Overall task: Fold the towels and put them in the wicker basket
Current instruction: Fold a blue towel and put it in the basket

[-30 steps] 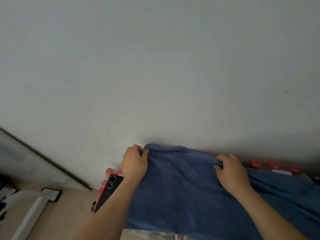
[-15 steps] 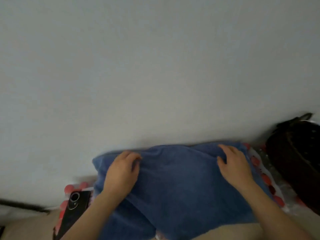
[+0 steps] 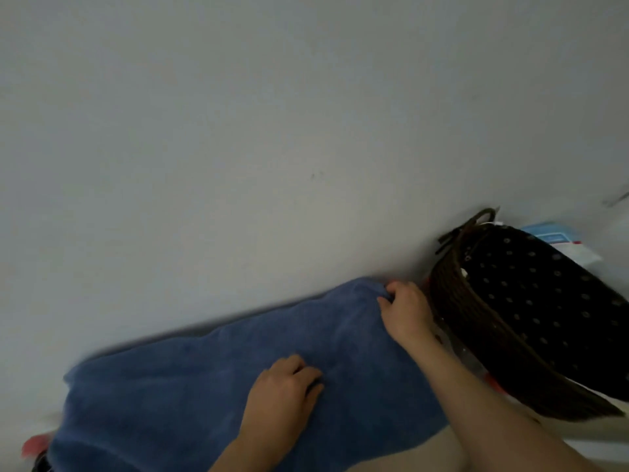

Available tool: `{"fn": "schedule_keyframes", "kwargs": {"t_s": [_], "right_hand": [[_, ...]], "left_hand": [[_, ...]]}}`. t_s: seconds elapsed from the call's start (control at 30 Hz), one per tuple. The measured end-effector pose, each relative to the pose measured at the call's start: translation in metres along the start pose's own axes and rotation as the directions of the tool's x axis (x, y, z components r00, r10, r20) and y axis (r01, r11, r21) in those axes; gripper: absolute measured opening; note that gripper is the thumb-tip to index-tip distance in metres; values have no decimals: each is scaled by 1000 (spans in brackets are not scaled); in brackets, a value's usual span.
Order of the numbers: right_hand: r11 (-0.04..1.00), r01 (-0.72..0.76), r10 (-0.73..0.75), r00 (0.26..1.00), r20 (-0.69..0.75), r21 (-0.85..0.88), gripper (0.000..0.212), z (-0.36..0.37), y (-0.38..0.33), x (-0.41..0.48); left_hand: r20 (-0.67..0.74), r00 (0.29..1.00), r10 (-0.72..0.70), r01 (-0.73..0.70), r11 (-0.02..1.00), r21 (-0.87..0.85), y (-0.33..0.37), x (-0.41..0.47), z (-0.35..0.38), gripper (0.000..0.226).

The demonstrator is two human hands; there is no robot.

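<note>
**Head view, single entry.**

Item: towel (image 3: 211, 386), blue, one piece, lying flat at the foot of the wall (image 3: 238, 131). Its long axis runs from far left of the basket (image 3: 452, 301) up to a corner that ends just beside the basket's wicker side. It is not yet in the basket.

Right hand (image 3: 403, 310): on the towel corner nearest the basket, fingers curled round the cloth edge, holding it.

Left hand (image 3: 284, 386): further from the basket, on the middle of the towel with knuckles up and fingers bent. Whether they pinch a fold or only press cannot be told.

Key relation: the free length of towel lies away from the basket, left of both hands. A fold would likely bring that end toward the basket — the right hand is nearer the drop.

Also seen: a blue-and-white packet (image 3: 551, 236) behind the basket and a red object (image 3: 34, 446) at the towel's end farthest from it.

Change from half a second ago: the left hand has left the far-left corner for the middle, the view has swung toward the basket, and the phone is gone from view.
</note>
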State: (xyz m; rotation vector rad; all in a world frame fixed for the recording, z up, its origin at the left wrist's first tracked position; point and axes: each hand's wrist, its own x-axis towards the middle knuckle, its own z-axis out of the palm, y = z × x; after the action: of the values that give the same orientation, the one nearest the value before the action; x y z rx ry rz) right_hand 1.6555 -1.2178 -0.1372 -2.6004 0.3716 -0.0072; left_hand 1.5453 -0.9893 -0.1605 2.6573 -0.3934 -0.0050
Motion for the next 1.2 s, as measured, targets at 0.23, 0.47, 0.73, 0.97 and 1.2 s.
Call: {"fn": "schedule_keyframes", "kwargs": {"t_s": [0.23, 0.47, 0.73, 0.97, 1.2], "right_hand": [[993, 90, -85, 994, 61, -80, 35, -23, 15, -1], [986, 147, -141, 986, 84, -81, 60, -40, 81, -94], [999, 3, -4, 999, 45, 38, 27, -51, 92, -119], [818, -268, 110, 941, 320, 509, 19, -62, 73, -113], [637, -263, -72, 916, 395, 725, 24, -73, 17, -114]], "left_hand": [[-76, 997, 11, -14, 999, -32, 51, 2, 12, 15], [107, 945, 309, -321, 940, 113, 120, -2, 40, 34], [84, 946, 312, -321, 937, 138, 136, 2, 51, 20], [79, 991, -110, 135, 826, -548, 149, -9, 22, 15], [129, 948, -291, 293, 642, -709, 158, -18, -17, 53]]}}
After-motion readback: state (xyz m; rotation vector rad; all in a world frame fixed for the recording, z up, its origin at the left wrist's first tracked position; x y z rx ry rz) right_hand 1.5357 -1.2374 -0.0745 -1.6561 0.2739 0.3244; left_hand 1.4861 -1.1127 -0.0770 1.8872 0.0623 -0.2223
